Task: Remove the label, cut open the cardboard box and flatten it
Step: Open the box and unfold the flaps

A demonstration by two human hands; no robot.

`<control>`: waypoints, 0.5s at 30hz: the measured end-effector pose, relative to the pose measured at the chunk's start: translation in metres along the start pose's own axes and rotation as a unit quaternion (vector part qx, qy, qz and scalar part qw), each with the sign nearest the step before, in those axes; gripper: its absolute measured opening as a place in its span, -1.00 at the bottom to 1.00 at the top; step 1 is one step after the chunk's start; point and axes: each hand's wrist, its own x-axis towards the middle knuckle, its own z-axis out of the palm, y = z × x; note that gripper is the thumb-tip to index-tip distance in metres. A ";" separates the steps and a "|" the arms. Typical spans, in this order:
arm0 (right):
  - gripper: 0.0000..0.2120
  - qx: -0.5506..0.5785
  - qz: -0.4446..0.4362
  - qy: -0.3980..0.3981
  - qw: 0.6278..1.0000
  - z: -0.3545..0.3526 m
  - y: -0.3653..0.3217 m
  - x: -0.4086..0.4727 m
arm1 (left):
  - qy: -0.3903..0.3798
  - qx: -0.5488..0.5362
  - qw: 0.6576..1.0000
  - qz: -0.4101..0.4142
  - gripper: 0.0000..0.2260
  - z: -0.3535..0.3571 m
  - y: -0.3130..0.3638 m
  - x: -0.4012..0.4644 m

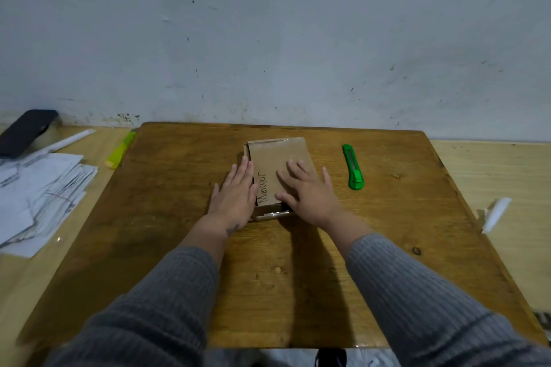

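A small brown cardboard box (275, 158) lies at the far middle of the wooden table (179, 247). A brown paper label with handwritten letters (264, 186) covers its top. My left hand (235, 194) lies flat against the box's left side, fingers together and extended. My right hand (307, 188) rests palm down on the label, fingers spread. Clear tape shows on the box's near end (272, 214). A green utility knife (353, 167) lies on the table to the right of the box, apart from my hands.
A yellow-green highlighter (119, 150) lies at the table's far left corner. Loose white papers (35, 197) and a dark phone (25, 132) are on the lower surface to the left. A white paper scrap (495, 214) lies on the right. A wall stands close behind the table.
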 end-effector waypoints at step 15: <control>-0.45 -0.061 -0.072 0.020 0.995 -0.002 0.001 -0.014 | -0.014 0.011 0.999 -0.035 -0.46 0.000 0.003 -0.006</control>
